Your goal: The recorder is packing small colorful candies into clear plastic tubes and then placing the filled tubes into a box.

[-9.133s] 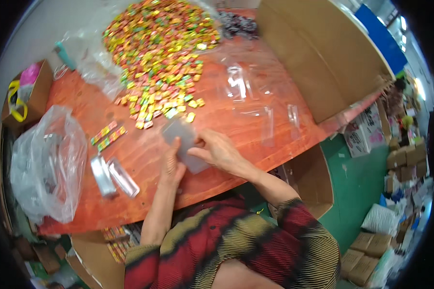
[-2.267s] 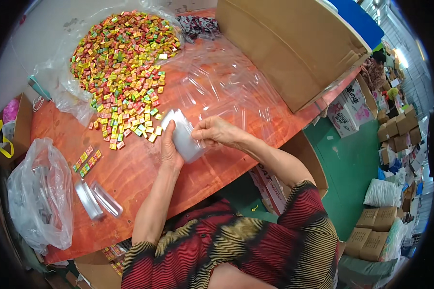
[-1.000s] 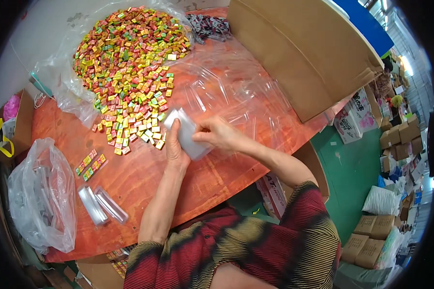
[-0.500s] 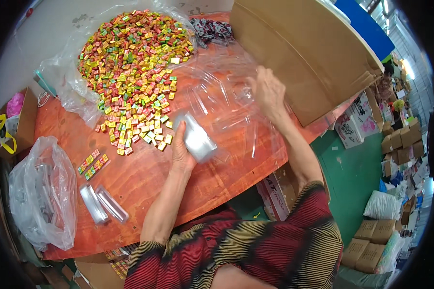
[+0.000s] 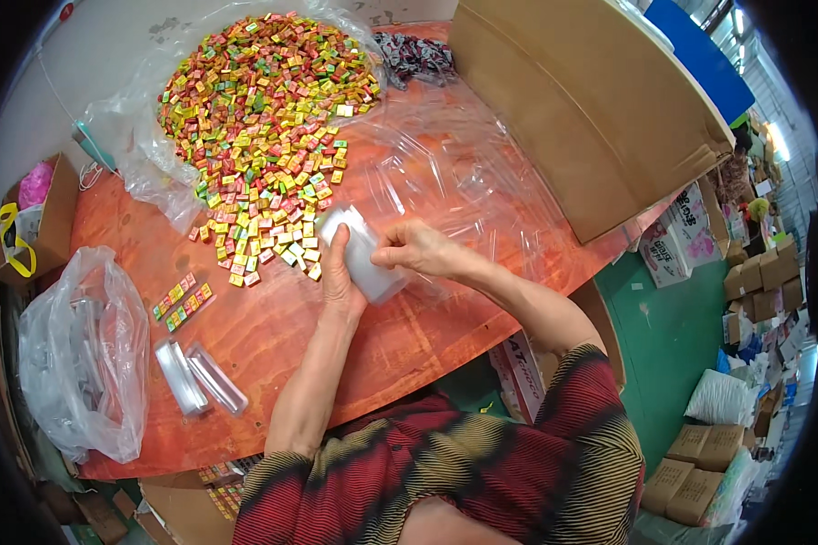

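Observation:
My left hand [image 5: 341, 277] is wrapped round a stack of clear plastic trays [image 5: 370, 270], its thumb lying along the upper face. From the right, my right hand [image 5: 418, 249] reaches over with bent fingers pinching at the edge of that stack. Beyond them lie loose clear plastic trays [image 5: 427, 186], scattered and overlapping on the red table [image 5: 291, 363]. A big heap of small, brightly wrapped candies [image 5: 264, 118] spills toward my left hand. Further left sit two short rows of the same candies [image 5: 182, 302], with two small stacks of clear trays [image 5: 198, 377] nearer me.
A large cardboard box [image 5: 591, 109] stands at the table's right. At the left are a clear plastic bag [image 5: 86, 354] of trays and a carton [image 5: 36, 218] with a yellow strap. Dark wrapped pieces [image 5: 415, 57] lie at the back. Stacked cartons [image 5: 695, 468] fill the right side.
My right hand has come from the loose trays on the right to the stack in my left hand, its fingers now closed at the edge. My left hand keeps its hold.

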`<state>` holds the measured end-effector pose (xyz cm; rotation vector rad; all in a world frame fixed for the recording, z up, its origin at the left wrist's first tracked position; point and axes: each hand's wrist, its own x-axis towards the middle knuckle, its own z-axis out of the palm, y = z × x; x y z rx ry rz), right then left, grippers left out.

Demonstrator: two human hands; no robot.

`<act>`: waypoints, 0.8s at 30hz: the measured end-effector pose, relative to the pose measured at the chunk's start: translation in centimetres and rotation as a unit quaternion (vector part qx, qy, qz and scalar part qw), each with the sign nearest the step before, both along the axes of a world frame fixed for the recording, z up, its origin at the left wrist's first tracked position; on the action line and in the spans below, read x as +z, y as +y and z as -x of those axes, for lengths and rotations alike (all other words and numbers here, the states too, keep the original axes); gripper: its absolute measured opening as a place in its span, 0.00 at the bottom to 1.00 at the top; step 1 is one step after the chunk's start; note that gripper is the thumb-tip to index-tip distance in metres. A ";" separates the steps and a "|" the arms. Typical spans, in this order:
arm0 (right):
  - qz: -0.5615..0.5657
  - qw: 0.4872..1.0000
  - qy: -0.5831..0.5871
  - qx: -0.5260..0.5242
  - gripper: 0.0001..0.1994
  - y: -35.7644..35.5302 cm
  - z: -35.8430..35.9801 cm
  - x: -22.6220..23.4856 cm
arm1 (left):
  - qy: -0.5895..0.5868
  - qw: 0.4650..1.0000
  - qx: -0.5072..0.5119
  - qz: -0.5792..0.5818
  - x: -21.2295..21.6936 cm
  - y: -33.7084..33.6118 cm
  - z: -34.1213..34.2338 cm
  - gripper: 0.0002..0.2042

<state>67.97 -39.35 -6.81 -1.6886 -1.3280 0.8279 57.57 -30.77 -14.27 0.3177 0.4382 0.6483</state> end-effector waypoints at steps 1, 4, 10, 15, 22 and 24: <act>0.061 0.993 0.103 0.017 0.11 0.0 -0.5 0.1 | -0.002 1.000 -0.021 0.003 -0.1 0.1 0.1 0.18; 0.101 0.966 0.236 0.027 0.09 0.5 -0.3 0.4 | -0.017 1.000 -0.018 0.010 -0.5 0.4 0.4 0.18; 0.152 0.972 0.173 0.044 0.10 1.5 -1.4 1.5 | -0.003 1.000 0.004 -0.026 -0.3 0.8 -1.1 0.15; 0.131 0.982 0.136 0.017 0.11 2.5 -1.9 1.7 | -0.014 0.999 -0.008 -0.037 0.3 2.4 -1.9 0.18; 0.137 0.970 0.198 0.018 0.12 3.2 -3.8 1.9 | -0.022 0.999 -0.039 -0.005 0.3 3.5 -3.2 0.21; 0.125 0.992 0.018 0.017 0.08 3.6 -4.7 1.3 | -0.012 0.999 -0.009 -0.047 0.7 3.2 -3.8 0.21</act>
